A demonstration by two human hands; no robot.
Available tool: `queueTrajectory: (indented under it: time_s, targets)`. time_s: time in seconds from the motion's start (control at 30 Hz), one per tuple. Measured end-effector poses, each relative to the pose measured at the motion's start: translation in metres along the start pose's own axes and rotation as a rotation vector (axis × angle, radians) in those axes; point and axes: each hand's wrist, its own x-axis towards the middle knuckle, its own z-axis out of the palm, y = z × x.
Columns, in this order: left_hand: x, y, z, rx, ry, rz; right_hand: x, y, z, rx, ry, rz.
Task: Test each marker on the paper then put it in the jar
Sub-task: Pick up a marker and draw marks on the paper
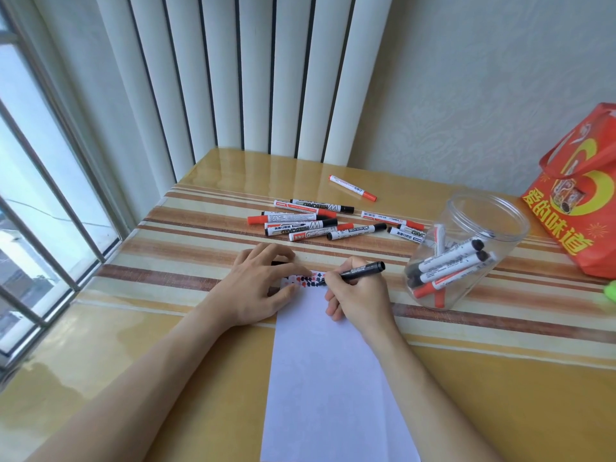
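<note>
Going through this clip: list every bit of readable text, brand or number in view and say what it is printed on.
"WHITEBOARD", seen upside down: barrels of several markers in the loose marker pile.
"爱的味道", yellow characters: front of the red gift bag.
Black marker in the right hand: white print, too blurred to read.
Markers in the jar: labels too blurred.
Paper: only red and black test marks, no words.

Bare table (500, 395) lies open along the near edge on both sides of the paper (333, 378), which runs from the near edge toward the middle. Both hands sit on the paper's far end: the left hand (263, 288) pressing it, the right hand (360, 295) gripping a black marker (361, 270). Beyond them a cluster of loose markers (306, 225) blocks the middle, with one red-capped marker (352, 187) lying apart near the far edge. The open-topped jar (466, 251) stands just right of the right hand, and a red bag (580, 201) fills the far right corner. The far left corner is bare.
</note>
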Motion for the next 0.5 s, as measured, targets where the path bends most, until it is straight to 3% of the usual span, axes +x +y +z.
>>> queueTrajectory:
  time_s: [0.5]
  targets:
    - [0.0022, -0.0076, 0.0050, 0.020, 0.186, -0.182, -0.0014, -0.0022, -0.0039, 0.094, 0.005, -0.093]
